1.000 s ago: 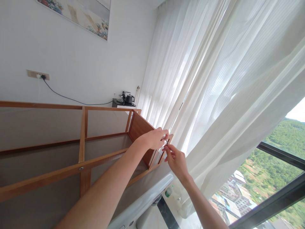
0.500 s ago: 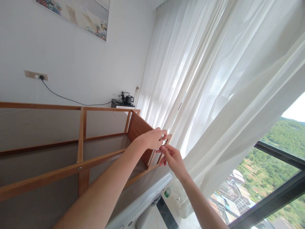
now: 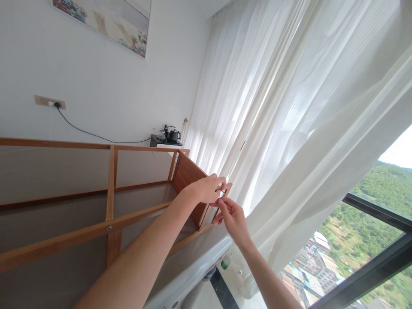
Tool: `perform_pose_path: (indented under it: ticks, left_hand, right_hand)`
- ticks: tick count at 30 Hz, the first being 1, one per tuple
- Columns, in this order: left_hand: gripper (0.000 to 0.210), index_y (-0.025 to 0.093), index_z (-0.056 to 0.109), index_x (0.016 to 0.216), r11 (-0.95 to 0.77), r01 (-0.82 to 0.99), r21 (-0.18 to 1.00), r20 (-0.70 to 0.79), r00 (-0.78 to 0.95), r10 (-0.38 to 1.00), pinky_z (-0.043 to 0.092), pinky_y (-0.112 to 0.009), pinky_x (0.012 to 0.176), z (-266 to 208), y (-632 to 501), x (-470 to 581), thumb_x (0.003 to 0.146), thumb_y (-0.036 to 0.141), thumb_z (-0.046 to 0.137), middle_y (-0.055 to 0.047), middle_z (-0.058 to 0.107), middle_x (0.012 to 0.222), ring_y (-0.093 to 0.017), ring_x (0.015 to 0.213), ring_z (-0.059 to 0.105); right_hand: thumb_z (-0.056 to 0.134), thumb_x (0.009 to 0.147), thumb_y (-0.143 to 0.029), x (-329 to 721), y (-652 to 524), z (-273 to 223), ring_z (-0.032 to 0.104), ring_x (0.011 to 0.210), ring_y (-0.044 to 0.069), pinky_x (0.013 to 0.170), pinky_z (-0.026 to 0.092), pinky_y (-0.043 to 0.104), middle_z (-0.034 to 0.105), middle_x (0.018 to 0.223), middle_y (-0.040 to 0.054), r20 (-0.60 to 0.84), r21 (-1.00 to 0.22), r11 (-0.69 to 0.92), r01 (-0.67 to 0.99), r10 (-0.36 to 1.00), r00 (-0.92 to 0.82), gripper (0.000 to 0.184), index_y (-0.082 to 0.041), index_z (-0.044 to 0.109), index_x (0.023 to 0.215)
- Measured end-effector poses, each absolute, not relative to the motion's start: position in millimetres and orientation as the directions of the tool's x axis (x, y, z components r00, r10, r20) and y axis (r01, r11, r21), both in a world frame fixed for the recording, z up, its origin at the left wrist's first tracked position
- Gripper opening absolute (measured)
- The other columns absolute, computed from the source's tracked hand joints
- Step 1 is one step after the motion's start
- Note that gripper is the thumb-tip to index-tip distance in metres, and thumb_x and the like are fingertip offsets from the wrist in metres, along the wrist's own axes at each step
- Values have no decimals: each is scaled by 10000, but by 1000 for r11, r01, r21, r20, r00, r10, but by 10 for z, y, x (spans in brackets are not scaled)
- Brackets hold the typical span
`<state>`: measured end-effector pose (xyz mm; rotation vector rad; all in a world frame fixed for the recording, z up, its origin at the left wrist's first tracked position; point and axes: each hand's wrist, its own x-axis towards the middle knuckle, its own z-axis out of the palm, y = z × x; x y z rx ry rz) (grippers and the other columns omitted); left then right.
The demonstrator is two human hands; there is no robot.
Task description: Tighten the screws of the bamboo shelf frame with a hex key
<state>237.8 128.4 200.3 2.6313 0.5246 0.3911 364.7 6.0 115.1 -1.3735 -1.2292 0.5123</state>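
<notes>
At the far right end of a brown wooden frame (image 3: 77, 234), my two hands work close together. My left hand (image 3: 209, 189) is closed, with a thin dark metal rod (image 3: 222, 191) between its fingers; the rod is too small to make out fully. Just below and to the right, my right hand (image 3: 233, 216) has its thumb and forefinger pinched near the left fingertips. What that pinch holds is hidden. Beside the hands, a solid wooden end panel (image 3: 189, 171) closes off the frame. A round metal bolt head (image 3: 108, 228) sits in the front rail.
White curtains (image 3: 273, 107) hang right behind the hands, with a window frame (image 3: 376, 210) at the right. A green-labelled bottle (image 3: 226, 261) stands on the floor below. Beyond the frame, a kettle (image 3: 174, 135) sits on a small cabinet (image 3: 165, 143).
The view has shifted very slightly. Both hands keep the same grip and place at the frame's end; the right fingers have moved only a little.
</notes>
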Motion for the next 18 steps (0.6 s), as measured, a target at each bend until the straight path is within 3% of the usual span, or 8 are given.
perform_pose_path:
  ticks: [4, 12, 18]
  left_hand:
    - [183, 273, 570, 1105, -834, 308, 458, 178, 887, 426, 518, -264, 682, 2010, 1275, 2369, 958, 218, 476, -38, 573, 1178, -139, 766, 659]
    - [169, 262, 575, 1105, -846, 283, 452, 213, 887, 410, 528, -284, 757, 1973, 1301, 2399, 981, 244, 460, -48, 580, 1168, -139, 772, 654]
    - [167, 276, 568, 1100, -850, 307, 428, 208, 881, 424, 512, -296, 717, 1991, 1284, 2385, 978, 256, 456, -46, 583, 1159, -162, 777, 640]
  right_hand:
    - [564, 980, -636, 3637, 70, 1043, 709, 535, 175, 536, 543, 299, 791, 1067, 101, 426, -851, 211, 480, 812, 399, 428, -218, 657, 998]
    - [505, 1020, -591, 3766, 84, 1093, 706, 539, 164, 573, 565, 289, 784, 1061, 47, 480, -733, 150, 664, 806, 348, 383, -246, 667, 987]
    - [432, 1047, -566, 3828, 71, 1079, 700, 536, 169, 572, 527, 261, 770, 797, 1, 530, -591, 57, 805, 779, 334, 408, -262, 688, 955]
